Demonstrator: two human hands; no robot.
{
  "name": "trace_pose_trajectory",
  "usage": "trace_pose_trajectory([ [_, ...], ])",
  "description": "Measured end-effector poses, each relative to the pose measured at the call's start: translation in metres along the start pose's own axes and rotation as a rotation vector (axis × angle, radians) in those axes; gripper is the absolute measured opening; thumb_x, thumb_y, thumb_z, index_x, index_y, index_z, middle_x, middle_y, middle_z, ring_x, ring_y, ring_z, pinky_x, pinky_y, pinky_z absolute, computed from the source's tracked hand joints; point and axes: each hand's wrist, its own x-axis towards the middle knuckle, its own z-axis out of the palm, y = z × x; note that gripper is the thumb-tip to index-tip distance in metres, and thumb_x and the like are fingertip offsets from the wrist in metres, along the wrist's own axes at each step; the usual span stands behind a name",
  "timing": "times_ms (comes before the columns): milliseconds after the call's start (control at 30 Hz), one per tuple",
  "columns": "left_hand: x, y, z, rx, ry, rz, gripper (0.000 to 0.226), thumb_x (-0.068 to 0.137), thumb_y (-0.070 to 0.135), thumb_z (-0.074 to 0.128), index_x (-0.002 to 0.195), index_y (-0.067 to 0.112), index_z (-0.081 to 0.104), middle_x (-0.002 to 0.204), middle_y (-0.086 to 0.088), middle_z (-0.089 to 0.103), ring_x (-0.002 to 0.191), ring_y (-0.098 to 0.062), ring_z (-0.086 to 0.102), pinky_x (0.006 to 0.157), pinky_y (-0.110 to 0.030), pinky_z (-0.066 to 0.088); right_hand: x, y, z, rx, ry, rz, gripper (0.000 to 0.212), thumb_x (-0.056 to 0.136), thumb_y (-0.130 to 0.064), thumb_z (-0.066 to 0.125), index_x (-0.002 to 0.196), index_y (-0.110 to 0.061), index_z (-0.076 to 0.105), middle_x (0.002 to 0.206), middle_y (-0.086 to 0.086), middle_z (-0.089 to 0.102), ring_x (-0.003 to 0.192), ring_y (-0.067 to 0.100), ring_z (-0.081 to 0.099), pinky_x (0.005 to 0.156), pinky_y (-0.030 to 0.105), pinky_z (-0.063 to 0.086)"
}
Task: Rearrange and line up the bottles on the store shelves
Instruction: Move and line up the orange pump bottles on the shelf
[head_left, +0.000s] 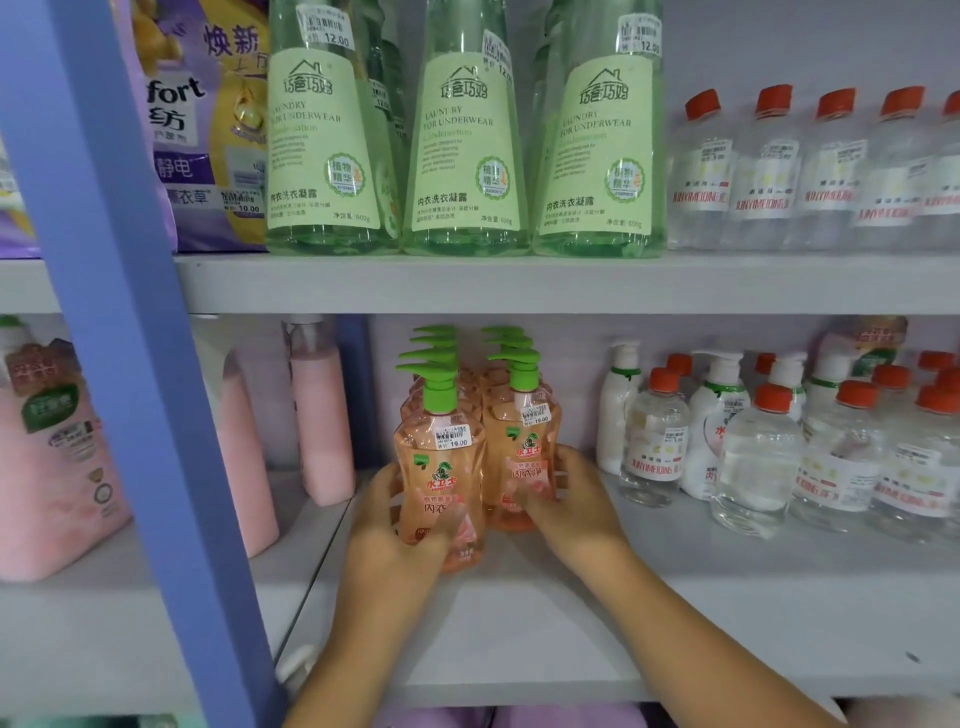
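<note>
Orange pump bottles stand in two rows on the lower shelf (519, 613), green pumps lined up toward the back. Left hand (395, 519) curls its fingers round the front-left bottle (441, 483), thumb on the near side. Right hand (566, 499) grips the front-right bottle (519, 447), fingers wrapped across its label. Both forearms reach in from the near edge, angled toward each other. Clear red-capped bottles (753, 467) sit to the right, pink bottle (322, 415) to the left, green bottles (467, 140) on the shelf above.
</note>
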Motion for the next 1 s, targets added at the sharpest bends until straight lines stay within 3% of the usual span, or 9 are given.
trace_pose_trajectory([
  [67,0.001,0.0,0.001,0.01,-0.01,0.01,0.051,0.08,0.023,0.085,0.119,0.041,0.057,0.108,0.019,0.07,0.088,0.018,0.062,0.07,-0.009,0.047,0.0,0.001,0.001,-0.056,0.009,-0.003,0.032,0.086,-0.012,0.074,0.088,-0.037,0.054,0.09,-0.021,0.063,0.077,-0.023,0.058,0.06,0.001,0.042],
  [167,0.001,-0.001,0.002,-0.005,-0.019,0.028,0.05,0.08,0.014,0.084,0.118,0.036,0.059,0.102,0.017,0.071,0.084,0.021,0.061,0.066,0.0,0.043,0.001,0.005,0.004,-0.096,0.062,-0.009,0.029,0.085,-0.018,0.074,0.102,-0.035,0.058,0.104,-0.014,0.065,0.095,-0.006,0.063,0.065,0.005,0.042],
  [267,0.001,-0.001,0.001,-0.031,-0.022,-0.019,0.045,0.08,0.015,0.085,0.11,0.038,0.06,0.089,0.024,0.072,0.078,0.023,0.06,0.062,0.001,0.042,0.0,0.007,0.007,-0.096,0.081,0.005,0.037,0.083,-0.025,0.077,0.112,-0.033,0.056,0.112,-0.01,0.064,0.094,-0.009,0.058,0.071,0.006,0.043],
  [400,0.005,-0.007,0.0,-0.104,-0.053,-0.068,0.046,0.077,0.015,0.087,0.108,0.04,0.063,0.092,0.017,0.074,0.077,0.016,0.065,0.062,-0.006,0.047,0.0,0.011,0.009,-0.082,0.104,0.004,0.043,0.082,-0.03,0.078,0.12,-0.03,0.06,0.115,-0.01,0.065,0.1,-0.004,0.061,0.086,0.021,0.051],
  [567,-0.001,-0.004,-0.003,-0.128,-0.07,-0.101,0.044,0.08,0.019,0.085,0.105,0.047,0.062,0.09,0.021,0.075,0.078,0.013,0.067,0.071,-0.016,0.05,-0.005,0.012,0.005,-0.061,0.085,-0.004,0.035,0.083,-0.028,0.078,0.114,-0.032,0.06,0.11,-0.012,0.067,0.095,-0.006,0.062,0.074,0.007,0.046],
  [700,-0.01,0.011,-0.003,-0.141,-0.052,-0.146,0.049,0.083,0.02,0.083,0.125,0.034,0.061,0.103,0.015,0.073,0.094,-0.002,0.069,0.075,-0.019,0.049,-0.012,0.011,-0.01,0.007,0.041,0.046,0.033,0.087,-0.033,0.077,0.113,-0.03,0.056,0.118,-0.004,0.064,0.102,0.011,0.063,0.085,0.023,0.05],
  [867,-0.054,0.043,0.013,-0.057,0.141,-0.197,0.08,0.084,0.034,0.082,0.151,0.016,0.042,0.141,-0.009,0.058,0.119,-0.023,0.058,0.095,-0.036,0.047,-0.044,0.021,-0.062,0.089,-0.013,0.068,0.064,0.085,-0.045,0.077,0.139,-0.024,0.05,0.133,-0.003,0.053,0.113,0.012,0.058,0.088,0.025,0.051],
  [933,-0.08,0.057,0.03,-0.07,0.255,-0.145,0.068,0.082,0.037,0.083,0.139,0.021,0.048,0.135,-0.009,0.06,0.114,-0.024,0.06,0.098,-0.042,0.05,-0.056,0.028,-0.094,0.079,-0.046,0.054,0.068,0.086,-0.045,0.075,0.144,-0.022,0.048,0.138,-0.003,0.052,0.119,0.013,0.056,0.097,0.033,0.052],
  [1000,-0.102,0.071,0.051,-0.066,0.267,-0.094,0.059,0.078,0.044,0.084,0.125,0.034,0.051,0.126,-0.001,0.063,0.109,-0.023,0.064,0.096,-0.044,0.053,-0.067,0.032,-0.126,0.063,-0.03,0.054,0.066,0.086,-0.046,0.075,0.142,-0.022,0.048,0.138,-0.005,0.052,0.117,0.012,0.056,0.096,0.031,0.051],
])
